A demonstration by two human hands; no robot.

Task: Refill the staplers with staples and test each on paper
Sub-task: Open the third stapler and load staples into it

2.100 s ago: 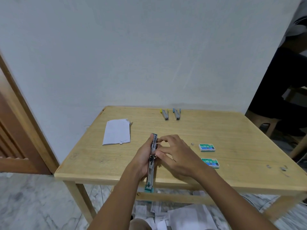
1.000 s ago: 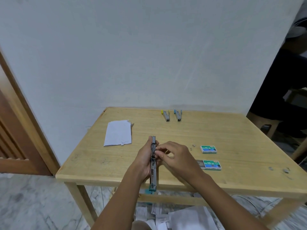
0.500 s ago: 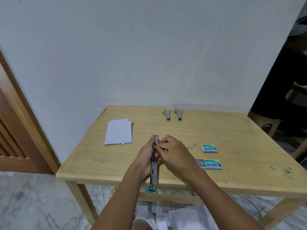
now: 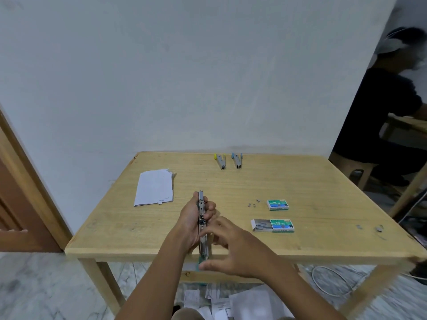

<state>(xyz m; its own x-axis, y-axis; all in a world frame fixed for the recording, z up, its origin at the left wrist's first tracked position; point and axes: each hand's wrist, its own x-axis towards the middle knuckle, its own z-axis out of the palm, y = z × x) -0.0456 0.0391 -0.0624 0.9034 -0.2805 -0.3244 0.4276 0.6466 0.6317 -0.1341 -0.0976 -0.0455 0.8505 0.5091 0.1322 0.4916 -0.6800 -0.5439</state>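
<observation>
Stapler [image 4: 201, 218] held lengthwise by curled left grip [image 4: 189, 224]; right grip [image 4: 233, 248], relaxed and empty, hovers beside its near end.

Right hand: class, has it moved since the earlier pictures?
Yes. The right hand has slid back from the upper part of the stapler toward the person, and now overlaps the table's near edge.

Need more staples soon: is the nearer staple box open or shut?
Open: the nearer staple box has its inner tray slid out leftward, with grey staples showing.
</observation>
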